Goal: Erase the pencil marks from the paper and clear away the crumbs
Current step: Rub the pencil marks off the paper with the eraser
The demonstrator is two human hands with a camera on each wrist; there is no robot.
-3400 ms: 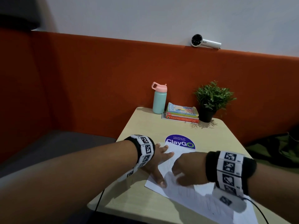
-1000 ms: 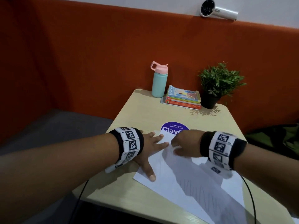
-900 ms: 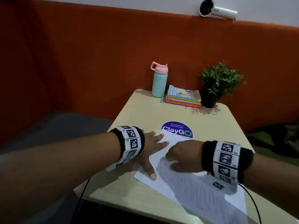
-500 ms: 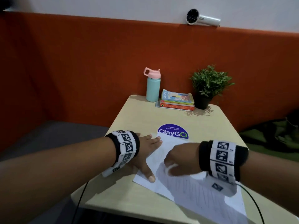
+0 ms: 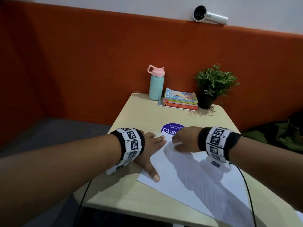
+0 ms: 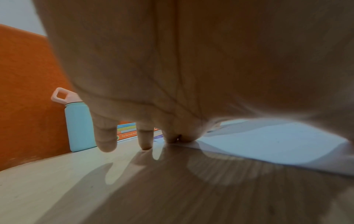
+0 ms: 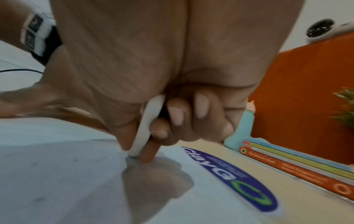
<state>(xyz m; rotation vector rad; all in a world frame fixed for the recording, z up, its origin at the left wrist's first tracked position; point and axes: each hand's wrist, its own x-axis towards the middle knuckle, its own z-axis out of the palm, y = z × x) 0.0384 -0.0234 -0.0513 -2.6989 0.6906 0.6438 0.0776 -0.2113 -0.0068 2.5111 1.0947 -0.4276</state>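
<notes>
A white sheet of paper with faint pencil zigzags lies slanted on the beige table. My left hand lies flat on the sheet's left edge, fingers spread straight and thumb stretched along the edge. In the left wrist view the fingertips touch the table and the paper. My right hand is at the sheet's far end. It pinches a white eraser between thumb and fingers, the tip pressed on the paper. A few dark specks lie on the sheet.
A purple ClayGo sticker is half under the right hand. At the table's back stand a teal bottle with a pink lid, a stack of books and a potted plant. An orange padded wall surrounds the table.
My right hand with the eraser has gone back and forth over the sheet and now stands at its far end again. The left hand has stayed pressed on the edge.
</notes>
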